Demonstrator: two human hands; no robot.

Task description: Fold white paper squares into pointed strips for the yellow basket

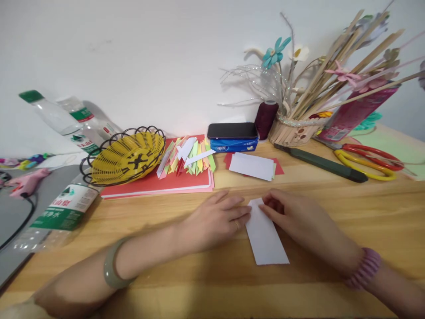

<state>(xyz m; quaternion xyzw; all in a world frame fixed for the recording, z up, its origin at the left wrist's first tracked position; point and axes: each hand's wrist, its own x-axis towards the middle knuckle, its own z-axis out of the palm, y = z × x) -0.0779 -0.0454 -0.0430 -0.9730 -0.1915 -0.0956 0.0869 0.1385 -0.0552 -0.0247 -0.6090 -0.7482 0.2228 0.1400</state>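
A narrow white paper strip (267, 239) lies on the wooden table (365, 221) in front of me. My left hand (215, 219) rests flat beside its left edge, fingertips touching the paper's upper part. My right hand (297, 217) presses down on the strip's top end with curled fingers, where the paper looks folded. A green bangle sits on my left wrist and a pink band on my right wrist.
Behind lie a small stack of white and red sheets (252, 166), a pile of folded coloured strips (189, 157) on red paper, a yellow wire basket (128, 157), a phone (232, 130) on a tissue pack, a utility knife (322, 163), scissors (368, 159), plastic bottles (59, 208), a stick-filled holder (295, 130).
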